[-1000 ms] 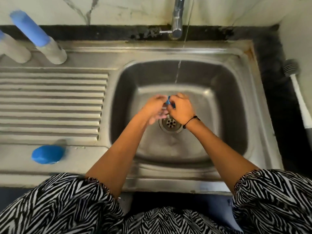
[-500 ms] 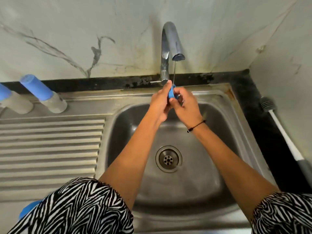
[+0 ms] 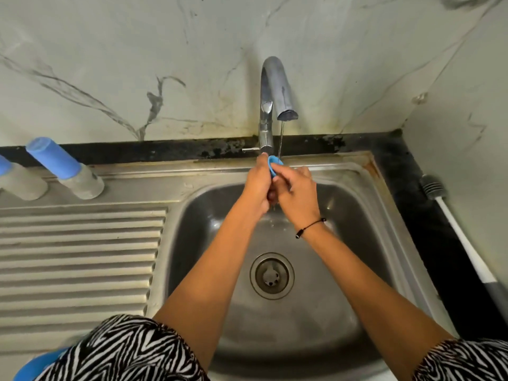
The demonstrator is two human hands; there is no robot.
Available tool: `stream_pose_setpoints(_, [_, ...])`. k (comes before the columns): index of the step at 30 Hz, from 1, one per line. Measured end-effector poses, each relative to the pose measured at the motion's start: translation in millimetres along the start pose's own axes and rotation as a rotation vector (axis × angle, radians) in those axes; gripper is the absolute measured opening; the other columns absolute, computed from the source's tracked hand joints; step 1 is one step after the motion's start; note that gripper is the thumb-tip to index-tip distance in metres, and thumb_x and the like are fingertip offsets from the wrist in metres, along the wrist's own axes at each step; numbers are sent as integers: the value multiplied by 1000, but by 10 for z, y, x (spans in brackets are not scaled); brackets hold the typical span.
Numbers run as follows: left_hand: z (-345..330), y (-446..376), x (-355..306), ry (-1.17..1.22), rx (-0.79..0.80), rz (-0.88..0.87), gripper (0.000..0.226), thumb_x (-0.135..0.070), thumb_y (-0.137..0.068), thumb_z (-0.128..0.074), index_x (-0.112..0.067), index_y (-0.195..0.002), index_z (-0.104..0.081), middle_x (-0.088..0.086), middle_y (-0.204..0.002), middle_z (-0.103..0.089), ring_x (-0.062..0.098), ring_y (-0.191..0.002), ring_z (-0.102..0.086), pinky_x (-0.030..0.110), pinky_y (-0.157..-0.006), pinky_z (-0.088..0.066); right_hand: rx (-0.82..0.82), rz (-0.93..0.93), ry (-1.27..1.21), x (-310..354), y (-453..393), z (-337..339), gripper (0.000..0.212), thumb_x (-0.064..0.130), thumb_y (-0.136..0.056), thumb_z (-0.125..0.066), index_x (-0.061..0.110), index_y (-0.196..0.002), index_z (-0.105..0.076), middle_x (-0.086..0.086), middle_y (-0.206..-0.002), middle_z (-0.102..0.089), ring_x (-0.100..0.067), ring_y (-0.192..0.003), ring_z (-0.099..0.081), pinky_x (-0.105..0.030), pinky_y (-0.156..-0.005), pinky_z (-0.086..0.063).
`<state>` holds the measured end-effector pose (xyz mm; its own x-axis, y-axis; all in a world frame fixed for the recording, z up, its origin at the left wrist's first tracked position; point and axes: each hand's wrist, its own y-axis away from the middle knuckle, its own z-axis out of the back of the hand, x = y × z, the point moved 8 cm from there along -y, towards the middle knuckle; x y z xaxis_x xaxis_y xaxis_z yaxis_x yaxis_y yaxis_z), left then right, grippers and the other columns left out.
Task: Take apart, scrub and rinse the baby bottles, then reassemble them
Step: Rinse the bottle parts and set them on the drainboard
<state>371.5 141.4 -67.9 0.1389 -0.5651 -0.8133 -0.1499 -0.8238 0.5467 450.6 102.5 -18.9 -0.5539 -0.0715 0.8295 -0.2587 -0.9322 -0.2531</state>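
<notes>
A small blue bottle ring (image 3: 273,164) is held under a thin stream of water from the tap (image 3: 276,92), above the back of the steel sink (image 3: 365,215). My left hand (image 3: 259,185) grips it from the left and my right hand (image 3: 298,192) pinches it from the right. Most of the ring is hidden by my fingers. Two baby bottles with blue caps, one (image 3: 64,167) whole in view and one (image 3: 16,178) cut off by the left edge, stand on the back of the drainboard.
A ribbed drainboard (image 3: 79,257) fills the left. A white-handled bottle brush (image 3: 461,237) lies on the dark counter to the right of the sink. A blue object (image 3: 35,364) shows at the bottom left, partly behind my sleeve. The drain (image 3: 272,276) sits mid-basin.
Both hands rose from just above the drain to the tap's stream with the blue ring. My view tilted upward, so the wall and the tap now show.
</notes>
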Motion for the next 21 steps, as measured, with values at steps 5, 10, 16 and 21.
stream_pose_setpoints(5, [-22,-15,24,1,137,-11,36,-41,-102,-30,-15,-94,-53,6,-65,-51,13,-49,-44,24,-47,-37,-19,-105,-97,-191,-58,5,27,1,-88,-54,18,-99,-71,-6,-88,-65,-9,-82,-48,-16,-76,-42])
stream_pose_setpoints(10, [26,20,-60,27,66,-131,34,-42,-100,-40,-15,-84,-53,4,-59,-49,11,-44,-40,21,-40,-31,-1,-104,-148,-89,-104,-37,20,13,-89,-55,28,-94,-67,-1,-82,-66,-21,-82,-56,-15,-75,-45])
stream_pose_setpoints(16, [-13,31,-20,176,129,-117,31,-36,-103,-31,-17,-98,-55,4,-82,-60,13,-72,-56,22,-58,-46,-54,-182,-195,-174,-85,-53,16,11,-89,-58,21,-92,-69,-3,-87,-69,-22,-87,-61,-39,-81,-53])
stream_pose_setpoints(21, [126,20,-87,44,-38,-95,38,-41,-100,-39,-15,-78,-57,-1,-55,-53,7,-44,-48,18,-46,-39,17,-64,-92,-28,-20,-122,26,6,-89,-56,15,-110,-69,-8,-87,-62,-16,-87,-50,-14,-81,-44])
